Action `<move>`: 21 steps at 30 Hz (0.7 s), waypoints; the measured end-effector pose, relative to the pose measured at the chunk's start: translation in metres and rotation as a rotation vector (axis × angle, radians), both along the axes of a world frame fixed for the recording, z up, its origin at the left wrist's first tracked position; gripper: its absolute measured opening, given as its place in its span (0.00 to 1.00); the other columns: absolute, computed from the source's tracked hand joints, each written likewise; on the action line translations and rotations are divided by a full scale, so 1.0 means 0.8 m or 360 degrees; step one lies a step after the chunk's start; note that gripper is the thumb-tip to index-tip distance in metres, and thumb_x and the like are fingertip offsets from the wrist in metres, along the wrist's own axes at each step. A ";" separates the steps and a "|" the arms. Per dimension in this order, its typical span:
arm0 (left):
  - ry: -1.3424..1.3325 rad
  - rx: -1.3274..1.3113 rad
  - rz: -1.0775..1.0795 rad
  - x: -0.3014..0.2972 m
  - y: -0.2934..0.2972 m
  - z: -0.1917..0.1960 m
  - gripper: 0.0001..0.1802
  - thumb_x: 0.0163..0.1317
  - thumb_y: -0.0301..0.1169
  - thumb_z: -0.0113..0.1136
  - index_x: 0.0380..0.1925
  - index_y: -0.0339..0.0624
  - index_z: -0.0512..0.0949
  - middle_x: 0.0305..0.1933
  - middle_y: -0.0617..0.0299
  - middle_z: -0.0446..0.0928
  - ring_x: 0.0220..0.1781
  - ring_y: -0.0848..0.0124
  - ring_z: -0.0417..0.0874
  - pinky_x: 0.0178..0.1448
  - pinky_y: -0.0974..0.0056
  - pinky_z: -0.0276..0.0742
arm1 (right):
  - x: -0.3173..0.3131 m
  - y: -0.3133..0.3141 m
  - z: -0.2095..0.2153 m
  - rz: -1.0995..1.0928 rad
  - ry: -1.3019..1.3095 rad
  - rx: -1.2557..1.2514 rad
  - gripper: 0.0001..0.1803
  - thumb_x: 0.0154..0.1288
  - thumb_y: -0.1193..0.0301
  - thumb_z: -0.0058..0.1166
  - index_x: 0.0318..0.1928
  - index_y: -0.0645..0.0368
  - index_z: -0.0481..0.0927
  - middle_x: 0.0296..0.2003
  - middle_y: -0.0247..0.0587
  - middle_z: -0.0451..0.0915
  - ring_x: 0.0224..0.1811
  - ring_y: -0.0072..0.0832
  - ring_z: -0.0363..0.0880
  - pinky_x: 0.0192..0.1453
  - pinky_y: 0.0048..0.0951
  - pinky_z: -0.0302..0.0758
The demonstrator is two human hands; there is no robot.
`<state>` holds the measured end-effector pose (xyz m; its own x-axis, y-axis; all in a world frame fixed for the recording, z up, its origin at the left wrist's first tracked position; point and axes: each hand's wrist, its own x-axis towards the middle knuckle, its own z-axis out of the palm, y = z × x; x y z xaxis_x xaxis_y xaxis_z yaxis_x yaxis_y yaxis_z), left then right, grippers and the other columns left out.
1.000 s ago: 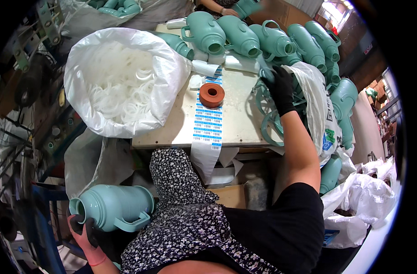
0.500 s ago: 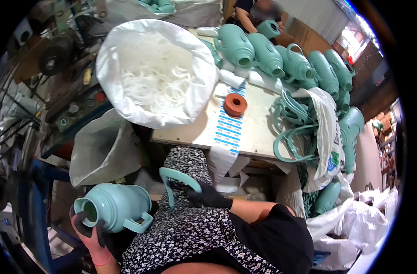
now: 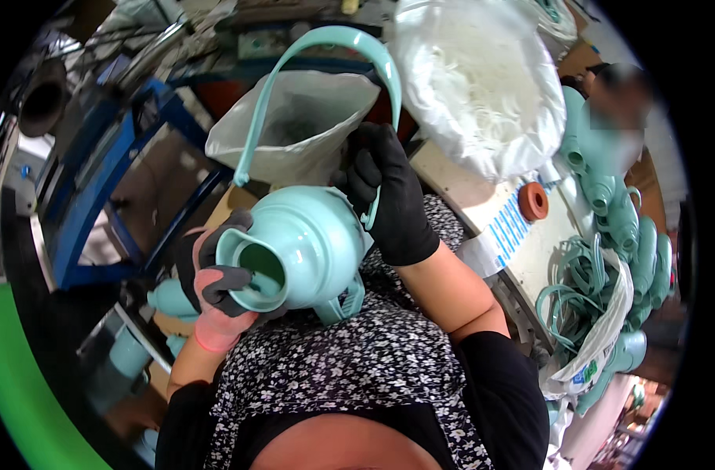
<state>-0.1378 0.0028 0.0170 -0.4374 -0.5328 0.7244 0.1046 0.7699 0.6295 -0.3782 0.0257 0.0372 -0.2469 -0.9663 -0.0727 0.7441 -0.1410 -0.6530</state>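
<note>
A pale teal thermos jug shell (image 3: 314, 243) is held over my lap, its round mouth turned toward the lower left and its side grip pointing down. My left hand (image 3: 216, 282), in a black and pink glove, is closed round the rim with fingers inside the mouth. In a black glove, my right hand (image 3: 393, 200) is closed on a curved teal carry handle (image 3: 357, 37). The handle arches above the jug; one end hangs free at the left, the other passes through my right fingers beside the jug's shoulder. Whether that end touches the jug, I cannot tell.
A white sack of clear plastic rings (image 3: 557, 117) stands on the table, with an orange tape roll (image 3: 534, 201) nearby. Teal handles (image 3: 581, 270) spill from a bag at right, beside several jug shells (image 3: 624, 219). A blue metal frame (image 3: 99, 204) stands left.
My view has swung left. The jug has come up to the middle of my lap, and my right hand has brought the handle up beside it, arching over the top.
</note>
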 end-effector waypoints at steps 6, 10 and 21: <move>0.0024 0.0038 -0.0055 0.013 -0.008 -0.009 0.36 0.31 0.33 0.83 0.39 0.55 0.69 0.57 0.46 0.66 0.60 0.43 0.72 0.56 0.46 0.76 | 0.029 -0.025 -0.015 0.0075 0.0023 0.0330 0.12 0.75 0.58 0.40 0.43 0.52 0.71 0.15 0.20 0.55 0.13 0.13 0.55 0.21 0.16 0.61; 0.0212 0.0209 -0.0249 0.010 -0.033 -0.033 0.30 0.37 0.32 0.81 0.39 0.52 0.71 0.59 0.45 0.64 0.61 0.42 0.71 0.63 0.43 0.69 | 0.036 -0.050 -0.018 0.0175 0.0702 0.0517 0.09 0.71 0.63 0.47 0.41 0.55 0.72 0.19 0.23 0.64 0.16 0.13 0.60 0.24 0.17 0.65; 0.0224 0.0357 -0.0330 0.016 -0.081 -0.066 0.32 0.36 0.28 0.77 0.43 0.57 0.71 0.59 0.45 0.67 0.62 0.40 0.71 0.65 0.39 0.64 | 0.019 -0.106 -0.079 0.0292 0.0664 0.0716 0.11 0.72 0.65 0.47 0.47 0.59 0.75 0.30 0.30 0.76 0.29 0.16 0.75 0.33 0.18 0.75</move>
<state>-0.1251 -0.0617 -0.0354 -0.4572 -0.5959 0.6602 0.3424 0.5672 0.7490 -0.3631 -0.0588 -0.0258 -0.1754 -0.8931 -0.4144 0.4005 0.3198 -0.8587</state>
